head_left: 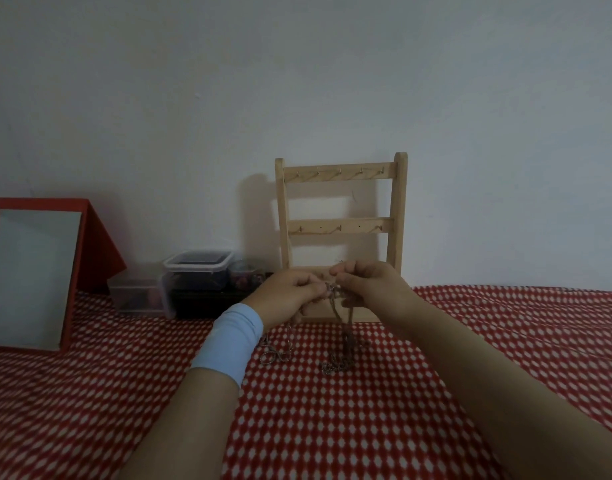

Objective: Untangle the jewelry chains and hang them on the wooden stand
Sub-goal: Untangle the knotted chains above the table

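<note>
Left hand [290,289] and right hand [370,282] meet low in front of the wooden stand [341,174], fingertips curled in, both pinching the top of a dark chain [339,310]. Chain hangs down between the hands; its bunched lower end lies on the red-and-white cloth [332,427]. Second, silvery chain [275,353] lies loose on the cloth beside the left wrist, near a pale blue wristband [228,341]. Stand upright against the wall. Red-framed mirror [31,271] and plastic boxes [197,271] far left.

Plain pale wall [297,81], red-checked cloth [332,427] — perhaps bedding
</note>
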### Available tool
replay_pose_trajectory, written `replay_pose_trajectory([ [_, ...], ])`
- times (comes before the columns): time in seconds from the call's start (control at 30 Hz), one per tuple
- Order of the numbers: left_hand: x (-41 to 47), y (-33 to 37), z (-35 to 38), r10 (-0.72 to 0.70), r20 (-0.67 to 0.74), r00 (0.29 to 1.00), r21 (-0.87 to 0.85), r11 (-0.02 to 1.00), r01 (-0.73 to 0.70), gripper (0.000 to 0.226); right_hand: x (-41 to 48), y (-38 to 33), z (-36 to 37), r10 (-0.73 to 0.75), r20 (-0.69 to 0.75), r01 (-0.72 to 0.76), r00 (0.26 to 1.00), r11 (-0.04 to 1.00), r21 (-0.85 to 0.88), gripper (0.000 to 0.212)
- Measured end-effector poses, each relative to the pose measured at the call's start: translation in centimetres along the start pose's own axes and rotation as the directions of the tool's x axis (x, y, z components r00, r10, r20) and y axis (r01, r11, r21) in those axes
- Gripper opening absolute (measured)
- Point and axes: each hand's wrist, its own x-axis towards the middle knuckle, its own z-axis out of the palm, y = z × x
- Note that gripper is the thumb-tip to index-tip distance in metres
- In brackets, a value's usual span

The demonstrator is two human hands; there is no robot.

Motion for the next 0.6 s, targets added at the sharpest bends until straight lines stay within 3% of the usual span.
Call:
replay_pose_trajectory([
  [0.1,0.0,0.3,0.0,0.003,-0.035,0.999,-0.059,0.998,-0.005,0.024,-0.3,-0.4,0.1,-0.011,0.032,0.018,0.999,0.98,-0.199,0.019],
  [0.2,0.3,0.6,0.4,0.004,-0.171,0.985,-0.104,0.994,-0.022,0.027,-0.6,-0.8,0.1,0.014,0.101,0.005,0.995,0.984,-0.181,0.021],
  [0.27,0.2,0.8,0.7,0.002,-0.186,0.982,-0.176,0.984,-0.035,0.025,-0.8,-1.1,0.0,0.007,0.105,0.016,0.994,0.978,-0.207,0.023],
  [0.5,-0.1,0.4,0.8,-0.057,0.052,0.997,-0.39,0.918,0.073,0.022,-0.3,-0.6,0.1,-0.016,-0.013,0.012,1.0,0.964,-0.266,0.042],
  [0.6,-0.4,0.5,0.6,-0.01,0.092,0.996,-0.159,0.987,0.024,0.02,-0.3,-0.4,0.2,0.021,0.012,-0.019,1.0,0.985,-0.169,0.035],
])
